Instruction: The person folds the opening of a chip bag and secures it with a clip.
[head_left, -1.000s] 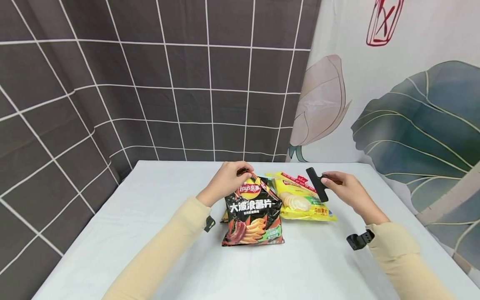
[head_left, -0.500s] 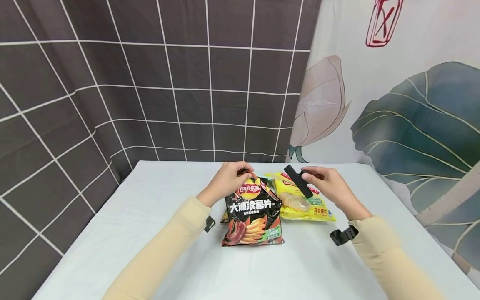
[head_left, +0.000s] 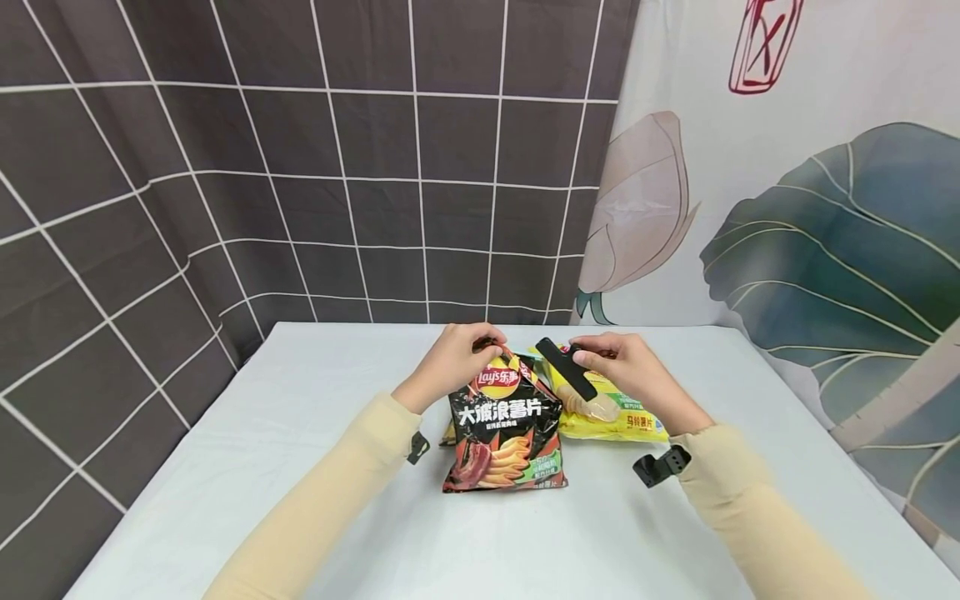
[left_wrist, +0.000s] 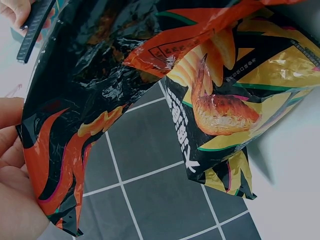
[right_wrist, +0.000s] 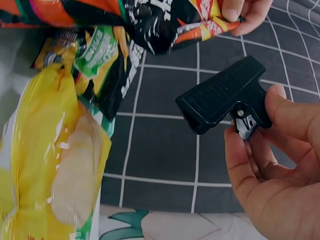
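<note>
My left hand (head_left: 456, 360) pinches the top corner of a black chip bag (head_left: 502, 425) with a red and yellow label, which stands upright on the table. In the left wrist view its orange and black back (left_wrist: 100, 70) hangs from the fingers. My right hand (head_left: 626, 367) pinches a black bag clip (head_left: 566, 368) by its handles, to the right of the black bag and apart from it. Seen from the right wrist, the clip (right_wrist: 220, 95) points its long bar toward that bag's top edge. Whether the clip's bar is parted is hard to tell.
A yellow chip bag (head_left: 615, 417) lies behind and right of the black one, under the right hand. Another bag, black and gold with a chicken wing picture (left_wrist: 220, 110), sits behind it. The white table (head_left: 337, 517) meets a dark gridded cloth (head_left: 360, 208) at the back.
My right hand has moved left with the clip, from over the yellow bag's right side to near the black bag. My left hand and the black bag have stayed in place.
</note>
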